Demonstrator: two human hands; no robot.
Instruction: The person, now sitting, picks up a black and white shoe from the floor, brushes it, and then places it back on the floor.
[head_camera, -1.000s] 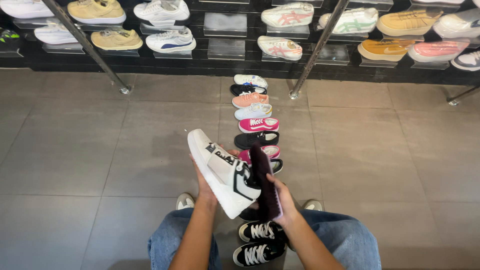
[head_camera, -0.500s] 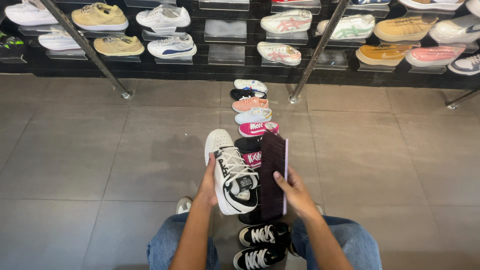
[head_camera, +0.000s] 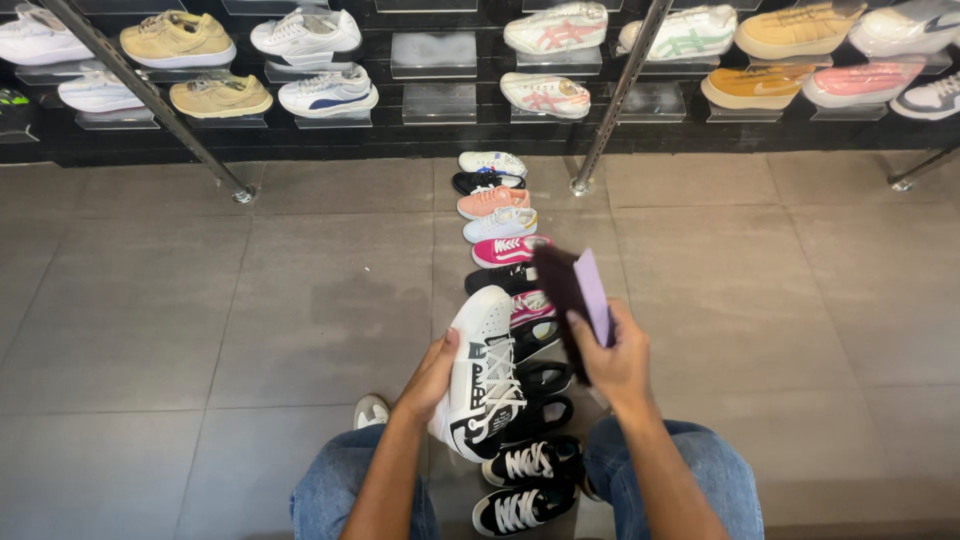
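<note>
**White sneaker in one hand, brush in the other, above a row of shoes**

A white low-top sneaker with black side panels and white laces (head_camera: 483, 375) is held over the grey tiled floor (head_camera: 200, 330), toe pointing away from the person, laces facing up. The left hand (head_camera: 432, 378) grips it from the left side, thumb across the upper edge and fingers wrapped underneath. Just to the right of the sneaker, the right hand (head_camera: 615, 360) is closed around a dark-bristled brush with a pale lilac back (head_camera: 578, 300), which tilts up and away from the shoe; brush and sneaker are apart.

Below the hands, the person's knees in blue jeans (head_camera: 690, 470) frame 2 black lace-up shoes with white laces (head_camera: 528, 485). A single-file row of mixed shoes (head_camera: 497, 215) in white, black, peach and pink runs from the knees toward a black display wall (head_camera: 440, 140). Its clear shelves carry tan, white and yellow sneakers (head_camera: 215, 65). 2 slanted metal poles (head_camera: 620, 90) meet the floor before the wall.
</note>
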